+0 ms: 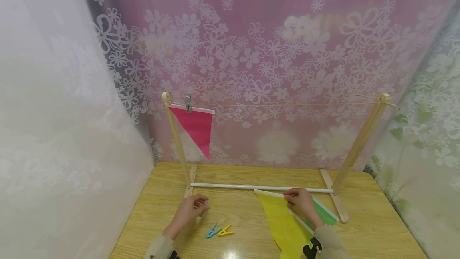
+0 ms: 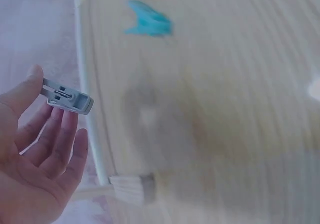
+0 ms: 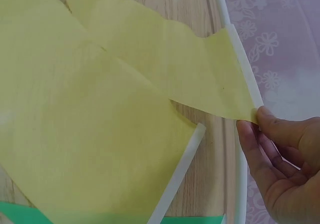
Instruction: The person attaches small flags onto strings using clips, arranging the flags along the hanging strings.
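Observation:
My left hand (image 1: 190,212) pinches a grey clothespin (image 2: 70,98) between thumb and fingers, above the table's left half. The right hand (image 1: 302,203) grips one corner of a yellow pennant (image 1: 274,211) by its white edge strip, so the pennant's top edge is lifted. Under it lies another yellow pennant (image 3: 100,134), and a green pennant (image 1: 325,212) shows beneath that near the right wrist. A pink pennant (image 1: 197,127) hangs at the left end of a thin string (image 1: 287,104), clipped by a grey clothespin (image 1: 188,102).
Two wooden posts (image 1: 361,145) hold the string, joined low down by a white rod (image 1: 244,187). On the wooden table (image 1: 143,227) between my hands lie a blue clothespin (image 1: 213,232) and a yellow clothespin (image 1: 225,231). Flowered curtains (image 1: 230,55) surround the table.

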